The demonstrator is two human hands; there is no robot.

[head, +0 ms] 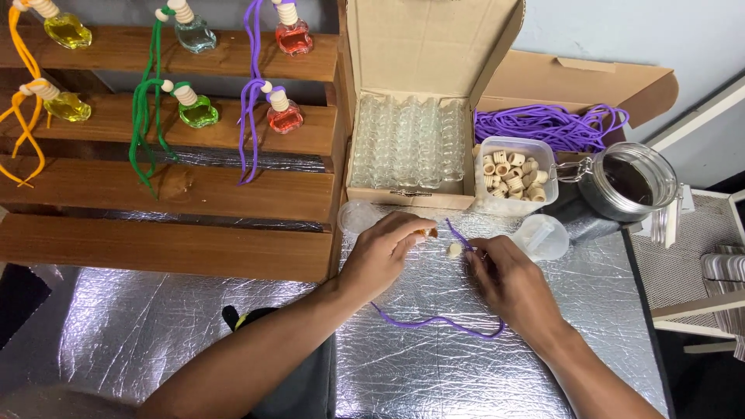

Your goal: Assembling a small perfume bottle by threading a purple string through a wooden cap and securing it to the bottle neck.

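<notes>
Near the far edge of the shiny worktop [434, 365], the left hand [384, 256] pinches a small orange piece. The right hand [508, 283] pinches the purple cord [434, 320] by a little wooden cap [454, 249]. The cord is being threaded; next its tip needs careful aiming.

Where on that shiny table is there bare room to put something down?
The foil surface is bare near the front, below the purple cord, and at far left under the wooden shelf. It is crowded at the back, around the box of bottles, tub of caps and jar.
</notes>
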